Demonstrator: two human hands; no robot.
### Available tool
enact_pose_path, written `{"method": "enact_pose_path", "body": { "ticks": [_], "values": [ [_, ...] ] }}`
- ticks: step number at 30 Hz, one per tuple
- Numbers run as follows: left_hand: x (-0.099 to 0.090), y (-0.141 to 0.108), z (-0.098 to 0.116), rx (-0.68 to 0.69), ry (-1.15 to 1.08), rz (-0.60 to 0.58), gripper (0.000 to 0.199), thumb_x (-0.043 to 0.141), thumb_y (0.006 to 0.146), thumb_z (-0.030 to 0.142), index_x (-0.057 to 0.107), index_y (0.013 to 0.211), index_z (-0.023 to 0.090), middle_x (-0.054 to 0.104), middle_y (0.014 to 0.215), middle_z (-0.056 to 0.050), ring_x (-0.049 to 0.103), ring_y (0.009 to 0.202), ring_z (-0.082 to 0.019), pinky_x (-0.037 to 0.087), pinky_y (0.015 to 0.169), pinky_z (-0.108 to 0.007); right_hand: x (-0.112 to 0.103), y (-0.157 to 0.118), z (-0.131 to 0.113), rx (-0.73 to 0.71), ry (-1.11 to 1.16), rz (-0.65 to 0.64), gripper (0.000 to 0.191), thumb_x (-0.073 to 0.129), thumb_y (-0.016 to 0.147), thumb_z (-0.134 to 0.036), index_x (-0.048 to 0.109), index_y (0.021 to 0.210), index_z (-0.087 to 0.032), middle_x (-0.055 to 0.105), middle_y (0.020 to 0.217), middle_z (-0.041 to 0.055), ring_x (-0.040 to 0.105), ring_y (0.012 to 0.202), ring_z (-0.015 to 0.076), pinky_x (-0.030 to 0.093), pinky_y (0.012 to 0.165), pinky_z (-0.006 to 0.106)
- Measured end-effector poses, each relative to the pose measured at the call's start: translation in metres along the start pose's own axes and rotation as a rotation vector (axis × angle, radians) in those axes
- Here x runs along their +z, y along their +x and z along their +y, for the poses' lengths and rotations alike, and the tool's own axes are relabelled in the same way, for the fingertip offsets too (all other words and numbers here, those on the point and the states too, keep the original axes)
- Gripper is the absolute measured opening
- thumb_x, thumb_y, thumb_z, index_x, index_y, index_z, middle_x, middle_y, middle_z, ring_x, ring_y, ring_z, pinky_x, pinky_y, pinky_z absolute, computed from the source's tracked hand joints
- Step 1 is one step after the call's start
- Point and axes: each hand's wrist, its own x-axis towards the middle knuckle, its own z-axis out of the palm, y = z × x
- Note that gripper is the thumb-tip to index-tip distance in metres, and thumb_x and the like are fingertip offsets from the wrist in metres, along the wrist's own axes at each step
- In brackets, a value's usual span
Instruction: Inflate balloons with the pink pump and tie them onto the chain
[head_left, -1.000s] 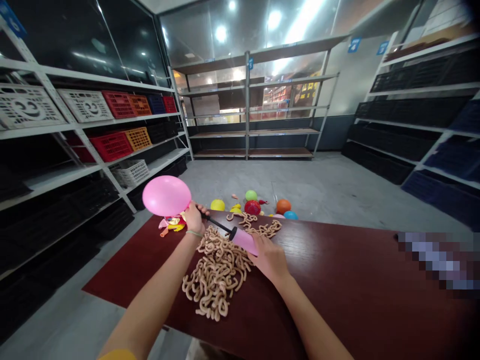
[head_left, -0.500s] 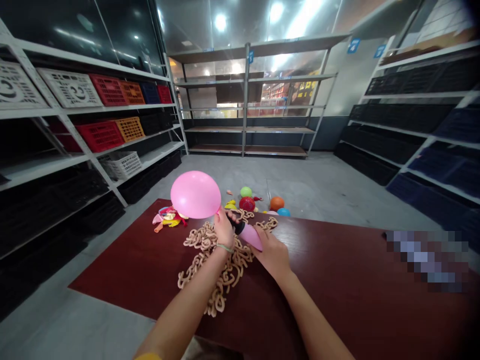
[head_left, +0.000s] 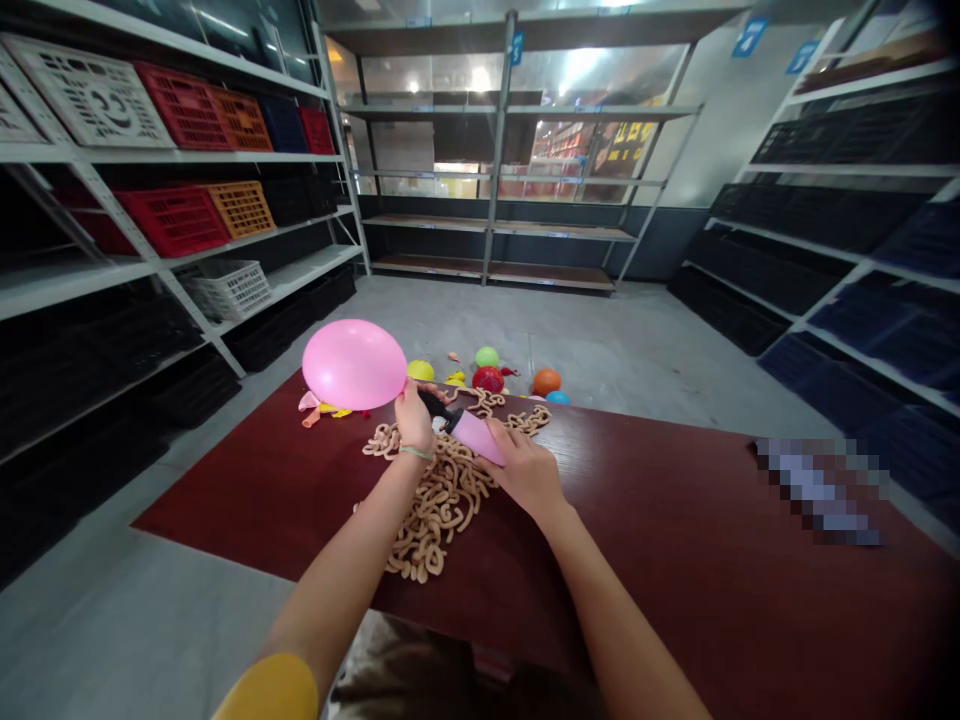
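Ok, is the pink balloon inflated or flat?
Inflated: the pink balloon is round and taut, with the left hand at its base by the hand pump's black nozzle.

A: What's lying on the tabletop (head_left: pixel 675 560)?

B: A heap of curly tan strands (head_left: pixel 442 500), with limp deflated balloons (head_left: pixel 311 410) just to its left. Further right, a pixelated patch (head_left: pixel 817 490) hides whatever lies there.

A: And beyond the far edge?

B: On the concrete floor (head_left: pixel 637 340) sit a yellow balloon (head_left: pixel 421 371), a green balloon (head_left: pixel 487 357), a red balloon (head_left: pixel 488 380), an orange balloon (head_left: pixel 547 381) and a blue balloon (head_left: pixel 557 398).

A: The shelves?

B: White shelving (head_left: pixel 172 155) on the left carries white crates (head_left: pixel 90 105), red crates (head_left: pixel 176 220) and an orange crate (head_left: pixel 241 208). Black crates (head_left: pixel 802 270) line the right, and a metal shelving unit (head_left: pixel 499 150) stands at the back.
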Motion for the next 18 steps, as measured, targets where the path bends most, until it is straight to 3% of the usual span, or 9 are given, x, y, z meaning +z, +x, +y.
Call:
{"method": "enact_pose_path", "body": {
  "ticks": [10, 15, 18],
  "values": [
    [0.004, 0.020, 0.016, 0.095, -0.108, 0.133, 0.025, 0.048, 0.090, 0.040, 0.042, 0.076, 0.020, 0.048, 0.058, 0.006, 0.050, 0.045, -0.009, 0.049, 0.051, -0.023, -0.003, 0.004, -0.007, -0.023, 0.084, -0.059, 0.060, 0.050, 0.093, -0.054, 0.046, 0.140, -0.018, 0.064, 0.125, 0.0110, 0.061, 0.107, 0.0210, 0.047, 0.082, 0.027],
    [-0.006, 0.026, 0.022, 0.046, -0.094, 0.008, 0.027, 0.054, 0.088, 0.040, 0.041, 0.075, 0.021, 0.041, 0.056, 0.007, 0.042, 0.041, -0.006, 0.041, 0.044, -0.019, 0.000, 0.003, -0.007, 0.001, 0.121, -0.114, 0.060, 0.050, 0.093, -0.054, 0.044, 0.142, -0.020, 0.062, 0.129, 0.0103, 0.062, 0.107, 0.0211, 0.048, 0.083, 0.028],
    [-0.008, 0.016, 0.012, 0.024, -0.098, -0.061, 0.026, 0.055, 0.087, 0.037, 0.041, 0.074, 0.020, 0.042, 0.056, 0.007, 0.044, 0.043, -0.007, 0.043, 0.047, -0.019, 0.001, 0.000, -0.007, 0.043, 0.127, -0.133, 0.059, 0.052, 0.092, -0.053, 0.044, 0.141, -0.022, 0.061, 0.130, 0.0101, 0.063, 0.105, 0.0212, 0.048, 0.083, 0.029]
  ]
}}
